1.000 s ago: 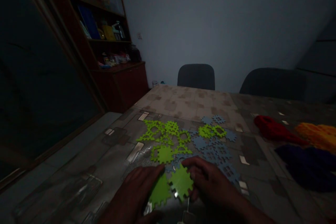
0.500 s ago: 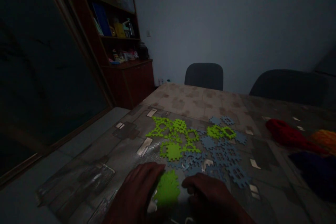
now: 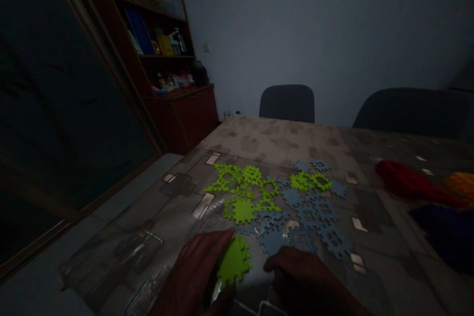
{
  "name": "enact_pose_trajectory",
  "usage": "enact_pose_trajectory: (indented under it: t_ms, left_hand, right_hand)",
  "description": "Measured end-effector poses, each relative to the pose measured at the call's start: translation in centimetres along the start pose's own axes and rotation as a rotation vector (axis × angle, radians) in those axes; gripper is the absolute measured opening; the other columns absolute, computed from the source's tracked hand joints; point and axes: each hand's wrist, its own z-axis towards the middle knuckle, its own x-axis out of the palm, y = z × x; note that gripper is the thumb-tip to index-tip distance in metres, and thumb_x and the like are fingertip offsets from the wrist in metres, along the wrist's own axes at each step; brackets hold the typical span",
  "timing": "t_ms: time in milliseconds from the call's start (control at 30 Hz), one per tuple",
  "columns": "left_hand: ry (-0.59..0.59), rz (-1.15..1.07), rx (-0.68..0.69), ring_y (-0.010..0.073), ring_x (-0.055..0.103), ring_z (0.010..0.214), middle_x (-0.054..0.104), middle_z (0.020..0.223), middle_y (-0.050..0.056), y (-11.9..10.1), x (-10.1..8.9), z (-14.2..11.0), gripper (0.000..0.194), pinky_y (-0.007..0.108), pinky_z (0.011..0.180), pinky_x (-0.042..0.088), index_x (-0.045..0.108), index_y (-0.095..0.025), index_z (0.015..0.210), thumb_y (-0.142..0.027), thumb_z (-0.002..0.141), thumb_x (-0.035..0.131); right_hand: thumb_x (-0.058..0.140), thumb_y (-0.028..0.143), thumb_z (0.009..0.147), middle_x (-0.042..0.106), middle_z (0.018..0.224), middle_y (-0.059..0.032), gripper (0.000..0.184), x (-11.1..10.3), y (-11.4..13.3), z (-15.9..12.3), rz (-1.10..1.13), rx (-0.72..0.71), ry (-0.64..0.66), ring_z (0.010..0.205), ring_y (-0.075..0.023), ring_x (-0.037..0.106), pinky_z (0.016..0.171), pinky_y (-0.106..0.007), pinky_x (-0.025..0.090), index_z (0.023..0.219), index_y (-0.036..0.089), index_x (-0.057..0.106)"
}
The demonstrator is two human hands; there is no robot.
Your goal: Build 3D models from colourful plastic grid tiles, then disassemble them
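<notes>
The room is dim. My left hand (image 3: 196, 276) is at the table's near edge, fingers curled around a bright green toothed puzzle piece (image 3: 234, 260). My right hand (image 3: 301, 279) lies just right of that piece with its fingers curled down on the table; whether it holds anything is hidden. Beyond both hands, several green pieces (image 3: 244, 187) and several grey-blue pieces (image 3: 311, 212) lie scattered flat on the patterned tablecloth (image 3: 266, 140).
Red (image 3: 403, 180), orange (image 3: 461, 182) and dark blue (image 3: 440, 229) fabric lumps lie at the table's right. Two dark chairs (image 3: 287, 103) stand at the far side. A wooden shelf cabinet (image 3: 163, 59) stands at the left wall, a dark panel beside it.
The two green pieces held between both hands are now one visible piece in my left hand. My right hand has let go and dropped to the table. The view shifted slightly.
</notes>
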Motion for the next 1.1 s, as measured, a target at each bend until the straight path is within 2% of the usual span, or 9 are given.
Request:
enact_pose_trajectory:
  t_ms: [167, 300, 433, 567, 700, 767, 933, 1033, 1100]
  left_hand:
    - [0.142, -0.068, 0.096, 0.0265, 0.059, 0.117, 0.061, 0.134, 0.008, 0.6, 0.6, 1.2, 0.06, 0.039, 0.101, 0.051, 0.032, -0.029, 0.15, -0.037, 0.096, 0.056]
    - [0.102, -0.106, 0.102, 0.0256, 0.059, 0.117, 0.06, 0.134, 0.008, 0.9, 1.1, 1.4, 0.058, 0.036, 0.097, 0.053, 0.034, -0.03, 0.15, -0.039, 0.096, 0.055]
    - [0.066, -0.03, 0.122, 0.0278, 0.056, 0.124, 0.057, 0.14, 0.007, 1.0, 0.6, 1.6, 0.064, 0.04, 0.103, 0.051, 0.033, -0.03, 0.151, -0.046, 0.095, 0.059]
    - [0.09, 0.008, 0.11, 0.025, 0.061, 0.12, 0.061, 0.137, 0.004, 1.4, 0.3, 1.8, 0.065, 0.038, 0.103, 0.053, 0.03, -0.034, 0.151, -0.049, 0.095, 0.06]
    - [0.073, -0.059, 0.098, 0.0226, 0.063, 0.118, 0.062, 0.136, 0.002, 1.8, 0.3, 1.3, 0.059, 0.034, 0.099, 0.055, 0.031, -0.037, 0.15, -0.052, 0.098, 0.053]
    - [0.074, -0.094, 0.065, 0.0228, 0.062, 0.119, 0.062, 0.137, 0.002, 1.8, 0.3, 1.0, 0.056, 0.034, 0.1, 0.055, 0.033, -0.038, 0.149, -0.053, 0.099, 0.052]
    - [0.121, -0.142, -0.009, 0.0252, 0.06, 0.12, 0.06, 0.137, 0.004, 1.6, 0.1, 0.8, 0.056, 0.038, 0.1, 0.055, 0.035, -0.036, 0.147, -0.047, 0.097, 0.058]
    - [0.155, -0.123, -0.047, 0.0267, 0.058, 0.121, 0.059, 0.137, 0.006, 1.9, 0.2, 0.6, 0.06, 0.04, 0.1, 0.054, 0.037, -0.034, 0.147, -0.045, 0.094, 0.063]
    - [0.142, -0.116, -0.052, 0.0269, 0.057, 0.121, 0.058, 0.137, 0.007, 2.1, 0.3, 0.4, 0.063, 0.041, 0.101, 0.053, 0.036, -0.033, 0.149, -0.046, 0.094, 0.063]
  right_hand:
    - [0.046, 0.014, 0.083, 0.075, 0.09, -0.007, 0.032, -1.4, 0.1, 0.4, -0.006, 0.041, 0.034, 0.079, -0.0188, 0.068, 0.071, -0.027, 0.051, 0.102, 0.019, 0.071]
    - [0.047, 0.015, 0.089, 0.073, 0.102, -0.0077, 0.028, -4.8, 0.2, 2.1, -0.071, 0.146, -0.029, 0.093, -0.0208, 0.067, 0.082, -0.031, 0.05, 0.106, 0.021, 0.069]
    - [0.053, 0.007, 0.087, 0.069, 0.117, -0.0135, 0.034, -7.8, -0.8, 6.1, -0.313, 0.204, -0.084, 0.11, -0.025, 0.06, 0.097, -0.038, 0.044, 0.117, 0.014, 0.066]
    - [0.062, 0.002, 0.079, 0.065, 0.126, -0.0141, 0.048, -8.3, -2.7, 9.8, -0.421, 0.16, -0.002, 0.118, -0.0255, 0.055, 0.102, -0.035, 0.038, 0.126, 0.012, 0.061]
    - [0.063, 0.003, 0.08, 0.07, 0.107, -0.0131, 0.025, -8.0, -4.1, 11.5, -0.451, 0.141, 0.043, 0.104, -0.0243, 0.059, 0.091, -0.031, 0.041, 0.103, 0.012, 0.069]
    - [0.058, 0.005, 0.086, 0.07, 0.099, -0.0125, 0.016, -8.1, -4.3, 11.6, -0.458, 0.146, 0.037, 0.098, -0.0236, 0.06, 0.088, -0.031, 0.041, 0.094, 0.013, 0.069]
    - [0.047, 0.018, 0.097, 0.067, 0.093, -0.01, 0.021, -8.7, -2.6, 9.4, -0.429, 0.184, -0.076, 0.09, -0.0221, 0.059, 0.082, -0.032, 0.042, 0.088, 0.016, 0.065]
    - [0.041, 0.03, 0.1, 0.064, 0.079, -0.0046, 0.031, -7.7, -0.7, 6.7, -0.194, 0.215, -0.081, 0.072, -0.0182, 0.058, 0.066, -0.028, 0.042, 0.079, 0.019, 0.062]
    - [0.044, 0.031, 0.096, 0.066, 0.076, -0.0025, 0.026, -6.3, 0.2, 4.8, 0.033, 0.242, -0.031, 0.068, -0.0171, 0.059, 0.061, -0.026, 0.041, 0.088, 0.019, 0.066]
